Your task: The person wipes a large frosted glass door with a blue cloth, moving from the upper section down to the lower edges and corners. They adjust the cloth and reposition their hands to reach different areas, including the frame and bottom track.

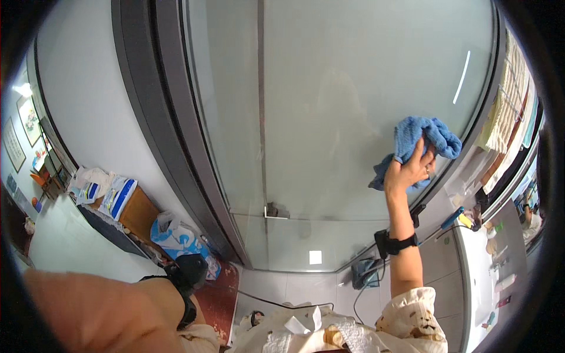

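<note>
My right hand (409, 170) presses a crumpled blue cloth (410, 137) against the glass shower panel (326, 110), close to its dark right frame. A ring is on one finger and a black device is strapped to the wrist. My left hand (84, 309) is large and blurred at the lower left, near the camera, with a black device on that wrist too; its fingers cannot be made out. A dark vertical strip runs down the glass left of the middle, with a small metal fitting (277, 212) near its lower end.
On the right are hanging towels (507, 106), a white washbasin (479, 282) with bottles, and a blue-handled tool (452, 217). Packages lie on a wooden cabinet (139, 212) at left, beside a blue-and-white bag (176, 238). Cables hang from both wrists. A red mat (223, 300) lies below.
</note>
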Demonstrator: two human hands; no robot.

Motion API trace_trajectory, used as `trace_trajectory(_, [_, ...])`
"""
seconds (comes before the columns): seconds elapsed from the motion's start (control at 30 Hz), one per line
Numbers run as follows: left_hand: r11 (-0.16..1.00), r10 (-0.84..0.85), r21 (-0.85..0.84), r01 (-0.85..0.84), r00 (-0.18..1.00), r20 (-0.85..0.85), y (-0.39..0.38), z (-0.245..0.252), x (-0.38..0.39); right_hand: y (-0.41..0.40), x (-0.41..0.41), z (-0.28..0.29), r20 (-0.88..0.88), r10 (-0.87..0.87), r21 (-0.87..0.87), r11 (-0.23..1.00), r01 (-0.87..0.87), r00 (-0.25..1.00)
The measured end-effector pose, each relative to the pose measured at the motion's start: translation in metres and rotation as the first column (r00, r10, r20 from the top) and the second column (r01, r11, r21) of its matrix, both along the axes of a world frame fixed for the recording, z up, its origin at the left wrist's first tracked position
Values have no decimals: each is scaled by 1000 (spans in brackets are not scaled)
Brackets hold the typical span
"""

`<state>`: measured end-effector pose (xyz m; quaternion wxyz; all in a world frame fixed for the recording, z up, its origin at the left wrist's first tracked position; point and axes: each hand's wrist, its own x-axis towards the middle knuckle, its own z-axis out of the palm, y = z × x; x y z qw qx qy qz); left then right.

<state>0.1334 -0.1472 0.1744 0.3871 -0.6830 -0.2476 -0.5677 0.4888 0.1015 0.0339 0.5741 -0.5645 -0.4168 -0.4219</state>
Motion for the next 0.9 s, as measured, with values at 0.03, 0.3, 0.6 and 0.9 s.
trace_trajectory(0.03, [1000, -9, -11, 9, 1000, 10, -2, -4, -7, -2, -15, -5, -7, 8, -3, 1000, -8, 1000])
trace_trajectory(0.3, [958, -2, -273, 89, 953, 303, 46, -116, -45, -22, -155, -49, 114, 281, -173, 950, -259, 953])
trace_trajectory(0.6, [622, 65, -591, 513, 718, 693, 139, -258, -33, -45, -305, -68, 220, 742, -530, 636, -561, 634])
trace_trajectory(0.9, [729, -46, -360, 582, 566, 823, 209, -257, -4, -62, -263, -42, 193, 898, -671, 415, -614, 396])
